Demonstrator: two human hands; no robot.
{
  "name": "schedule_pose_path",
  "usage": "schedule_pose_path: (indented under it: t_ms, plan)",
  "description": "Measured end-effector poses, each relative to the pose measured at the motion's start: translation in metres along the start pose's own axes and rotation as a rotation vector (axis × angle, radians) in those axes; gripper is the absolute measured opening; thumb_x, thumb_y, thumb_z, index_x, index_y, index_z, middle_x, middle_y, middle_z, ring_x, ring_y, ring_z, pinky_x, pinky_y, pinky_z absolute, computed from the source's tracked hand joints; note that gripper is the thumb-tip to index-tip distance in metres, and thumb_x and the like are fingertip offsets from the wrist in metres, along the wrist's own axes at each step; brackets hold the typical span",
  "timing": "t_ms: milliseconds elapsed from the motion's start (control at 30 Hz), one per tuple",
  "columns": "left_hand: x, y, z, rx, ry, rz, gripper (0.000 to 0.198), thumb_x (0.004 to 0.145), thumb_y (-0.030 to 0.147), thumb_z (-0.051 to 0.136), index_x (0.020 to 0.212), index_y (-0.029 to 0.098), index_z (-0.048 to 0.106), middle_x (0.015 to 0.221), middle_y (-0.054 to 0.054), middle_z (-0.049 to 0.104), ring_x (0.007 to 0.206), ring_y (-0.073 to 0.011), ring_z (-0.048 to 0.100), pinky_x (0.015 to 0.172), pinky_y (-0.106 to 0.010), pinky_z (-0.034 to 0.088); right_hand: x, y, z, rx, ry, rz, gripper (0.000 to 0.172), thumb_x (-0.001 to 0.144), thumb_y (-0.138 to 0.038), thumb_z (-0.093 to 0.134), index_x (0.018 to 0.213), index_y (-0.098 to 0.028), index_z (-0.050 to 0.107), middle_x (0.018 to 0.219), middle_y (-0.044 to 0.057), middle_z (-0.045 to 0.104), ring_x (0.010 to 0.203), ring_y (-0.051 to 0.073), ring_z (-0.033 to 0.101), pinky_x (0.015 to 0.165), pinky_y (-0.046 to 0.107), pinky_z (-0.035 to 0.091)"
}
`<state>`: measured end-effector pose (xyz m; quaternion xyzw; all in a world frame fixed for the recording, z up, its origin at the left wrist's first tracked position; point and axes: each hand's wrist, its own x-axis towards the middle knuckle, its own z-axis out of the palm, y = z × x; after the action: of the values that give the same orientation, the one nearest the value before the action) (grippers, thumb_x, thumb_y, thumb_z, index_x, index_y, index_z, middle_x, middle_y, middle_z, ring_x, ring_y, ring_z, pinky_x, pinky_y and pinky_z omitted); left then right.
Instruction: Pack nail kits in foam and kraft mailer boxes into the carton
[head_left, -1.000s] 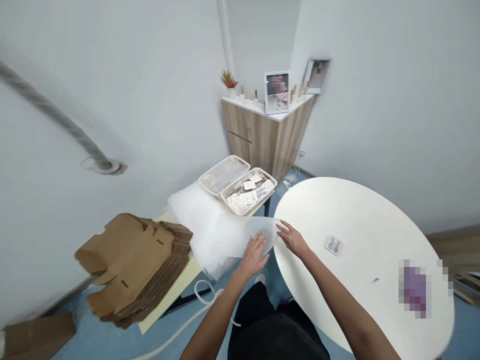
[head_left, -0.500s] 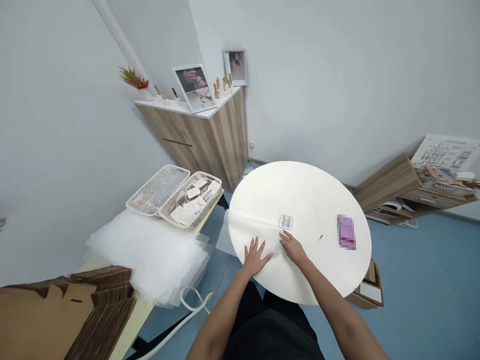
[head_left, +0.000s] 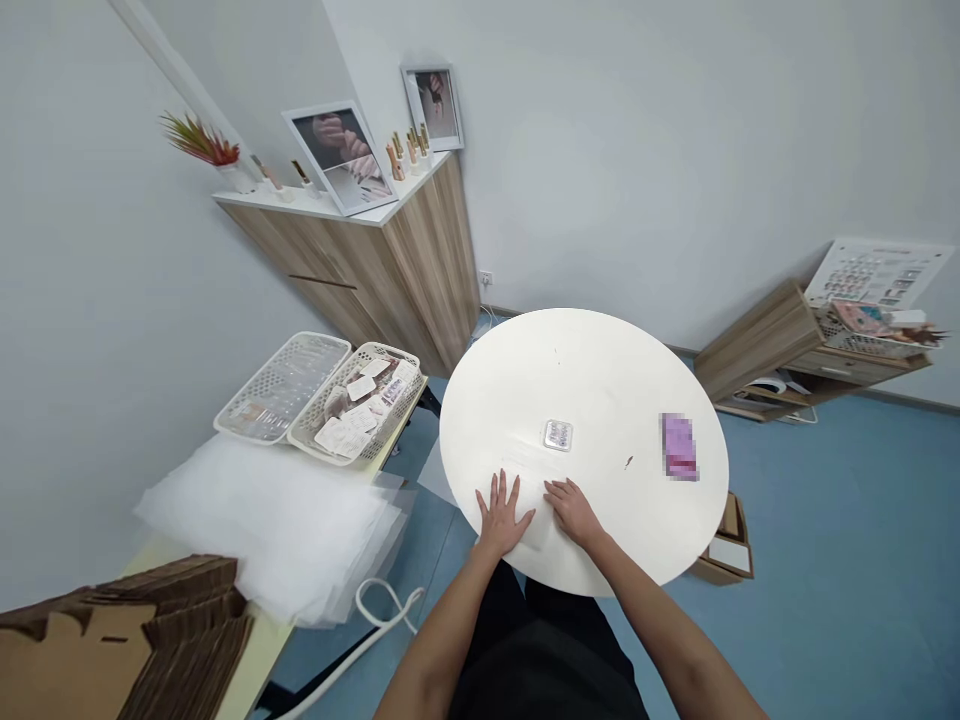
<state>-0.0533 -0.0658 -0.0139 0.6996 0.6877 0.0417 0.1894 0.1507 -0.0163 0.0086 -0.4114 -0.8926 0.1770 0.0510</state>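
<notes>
A thin, translucent white sheet (head_left: 531, 465) lies on the round white table (head_left: 592, 360), hard to tell from the tabletop. My left hand (head_left: 502, 518) rests flat on its left part, fingers spread. At its right side, my right hand (head_left: 574, 512) has its fingers bent and close together on the sheet; the thumb is mostly hidden. Just beyond my hands sits a small clear case (head_left: 557, 435) with rows of small items that look like press-on nails. Neither hand touches the case.
A blurred purple item (head_left: 679, 447) lies on the table's right. At left, a side table holds translucent sheets (head_left: 277, 520), flattened cardboard (head_left: 187, 640) and a white basket (head_left: 352, 405) of cards. A cardboard box (head_left: 727, 545) stands on the floor; a cabinet (head_left: 427, 250) stands behind.
My right hand has drawn slightly back toward my body, away from the clear case. The sheet's far edge has come nearer with it. My left hand stays flat; the camera view has shifted.
</notes>
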Motion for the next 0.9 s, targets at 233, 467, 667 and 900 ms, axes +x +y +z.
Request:
schedule_pose_path:
  t_ms: [233,467,667,900]
  plan:
    - [0.038,-0.037,-0.015,0.137,0.074,0.311,0.086,0.085,0.072,0.042,0.154,0.031,0.012,0.162,-0.009,0.014,0.147,-0.0377,0.009,0.112,-0.067,-0.004,0.004,-0.033,0.002,0.022,0.011,-0.069,0.033,0.087,-0.015,0.049,0.115,-0.018,0.066,0.127,0.010,0.064,0.102,0.024,0.058,0.090,0.040,0.044]
    - [0.069,-0.063,-0.033,0.211,0.044,0.520,0.096,0.078,0.081,0.043,0.154,0.032,0.012,0.161,-0.009,0.019,0.147,-0.0373,0.010,0.112,-0.067,-0.003,0.039,0.004,-0.016,0.025,0.164,0.143,0.039,0.090,-0.017,0.042,0.128,-0.015,0.055,0.129,0.014,0.060,0.117,0.026,0.051,0.099,0.042,0.040]
    - [0.081,-0.066,-0.037,0.209,-0.029,0.555,0.099,0.077,0.083,0.039,0.154,0.031,0.007,0.161,-0.012,0.015,0.147,-0.0376,0.012,0.110,-0.068,-0.005,0.089,0.069,-0.032,-0.035,0.039,0.336,0.075,0.082,-0.030,0.058,0.149,-0.015,0.028,0.154,0.015,0.034,0.141,0.032,0.028,0.112,0.048,0.027]
    - [0.114,-0.058,-0.043,0.252,-0.089,0.626,0.101,0.076,0.083,0.043,0.154,0.030,0.005,0.162,-0.011,0.009,0.148,-0.0390,0.004,0.111,-0.066,-0.003,0.100,0.093,-0.041,-0.003,0.018,0.329,0.073,0.079,-0.029,0.060,0.146,-0.018,0.033,0.143,0.015,0.049,0.131,0.029,0.043,0.113,0.050,0.025]
